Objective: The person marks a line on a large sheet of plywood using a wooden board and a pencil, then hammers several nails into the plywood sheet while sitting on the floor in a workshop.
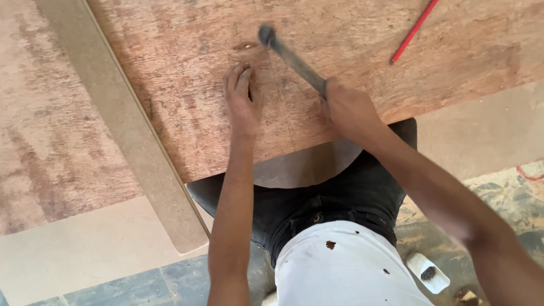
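1. My right hand (347, 107) is clenched around the handle of a hammer (292, 56), whose dark head is up near the far side of the plywood sheet (187, 85). The handle looks blurred, so I judge it is in mid-swing.

2. My left hand (242, 99) lies on the plywood with its fingers drawn together, the tips just short of a dark knot-like mark and close under the hammer head. Whether they pinch a nail I cannot tell; nothing that small shows.

3. The main risk, as I judge it: the hammer head comes down on my left fingertips, because they sit so near where it points and the swing is fast.

4. A glancing blow could also bend whatever I am striking or dent the plywood face beside it.

5. The plywood rests over my lap and on pale boards; its near edge overhangs my dark trousers. A hard hit could make it bounce or shift.

6. A long pale strip (127, 124) lies across the sheet's left edge; jolting might slide it.

7. A red pencil (413, 31) lies well apart at the far right and could roll.
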